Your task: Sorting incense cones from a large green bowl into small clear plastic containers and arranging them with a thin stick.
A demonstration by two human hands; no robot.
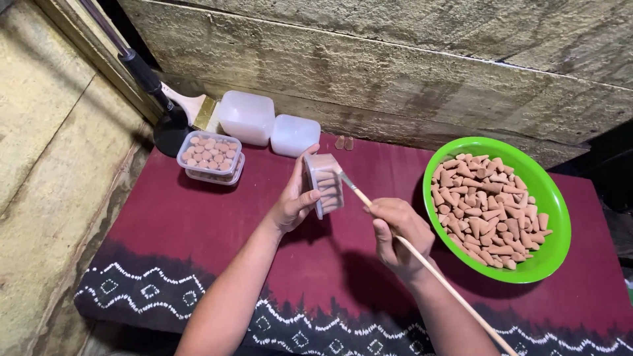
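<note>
— Two hands busy? 
— Yes: left hand (295, 198) clamps the tilted cone-filled tub (324, 183); right hand (395, 232) pinches a thin stick (432, 270), its tip at the tub's rim. 
— Room? 
— Bare maroon cloth (198, 224) leftward; green bowl (552, 217) crowds the right.

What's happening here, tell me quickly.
A person's left hand holds a small clear box of brown cones tipped on its side. The right hand holds a long thin brush, its tip at the box. A green bowl of loose cones sits to the right; a filled box stands behind on the maroon cloth.
</note>
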